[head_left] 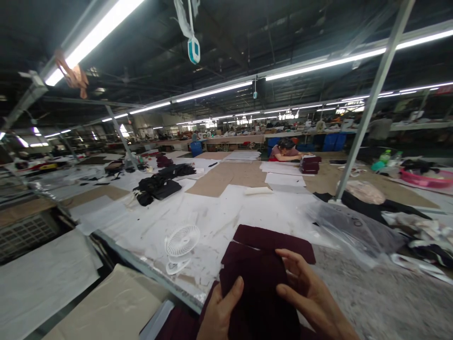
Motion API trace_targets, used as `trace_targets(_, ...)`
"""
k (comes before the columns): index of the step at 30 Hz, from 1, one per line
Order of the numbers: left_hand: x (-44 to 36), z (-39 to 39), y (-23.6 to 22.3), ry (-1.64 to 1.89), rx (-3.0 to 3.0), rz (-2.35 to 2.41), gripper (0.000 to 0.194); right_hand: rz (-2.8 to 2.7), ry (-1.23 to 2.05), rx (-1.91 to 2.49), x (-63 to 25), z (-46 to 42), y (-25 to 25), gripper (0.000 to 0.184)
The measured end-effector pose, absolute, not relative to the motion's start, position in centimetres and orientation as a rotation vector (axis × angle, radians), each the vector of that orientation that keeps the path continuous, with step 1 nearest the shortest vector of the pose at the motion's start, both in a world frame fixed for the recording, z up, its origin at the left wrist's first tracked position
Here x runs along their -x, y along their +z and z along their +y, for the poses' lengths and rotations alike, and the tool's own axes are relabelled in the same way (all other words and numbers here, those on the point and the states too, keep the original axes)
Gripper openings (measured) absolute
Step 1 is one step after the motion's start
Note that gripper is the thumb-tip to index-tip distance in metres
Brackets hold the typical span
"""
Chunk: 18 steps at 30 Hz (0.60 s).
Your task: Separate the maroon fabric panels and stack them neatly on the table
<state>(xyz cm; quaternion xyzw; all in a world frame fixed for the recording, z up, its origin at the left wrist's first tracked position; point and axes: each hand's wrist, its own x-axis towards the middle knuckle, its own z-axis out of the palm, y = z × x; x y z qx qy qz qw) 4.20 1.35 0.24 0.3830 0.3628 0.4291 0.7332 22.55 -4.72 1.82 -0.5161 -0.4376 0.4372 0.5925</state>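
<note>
A dark maroon cut fabric piece [260, 293] is held up in front of me, over the near edge of the table. My left hand [221, 309] grips its left side, thumb lying on top and the other fingers mostly hidden beneath. At its right edge is my right hand [306, 293], thumb on the cloth and forefinger bent at the upper corner. Just beyond, more maroon fabric pieces [276, 240] lie flat on the white-covered table [215, 219]. Further maroon cloth [179, 325] shows low down, left of my left hand.
A small white fan [182, 243] stands left of the cloth. Black fabric [161, 182] is heaped farther back. To the right are clear plastic sheeting [354, 231], a metal post [373, 104] and a pink basin [426, 178]. Across the table a person [283, 151] leans beside a maroon stack [310, 165].
</note>
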Motion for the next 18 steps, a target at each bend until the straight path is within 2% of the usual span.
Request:
trace_targets(7,-4.9,1.1,1.6,0.948,-0.810,0.855,0.045,-0.981,1.049,1.168,-21.9,-4.0,3.0,0.034)
trace_targets(10,-5.3,0.8,2.4,0.966,-0.830,0.862,0.036,-0.911,0.994,1.255,-21.4,-3.8,2.9,0.032)
trace_targets(14,-5.5,0.5,3.3,0.972,-0.802,0.882,0.033,-0.830,0.958,1.341,-21.0,-3.8,2.6,0.036)
trace_targets(18,-5.4,0.3,3.9,0.961,-0.744,0.852,0.026,-0.887,0.974,1.344,-21.1,-3.8,2.2,0.031)
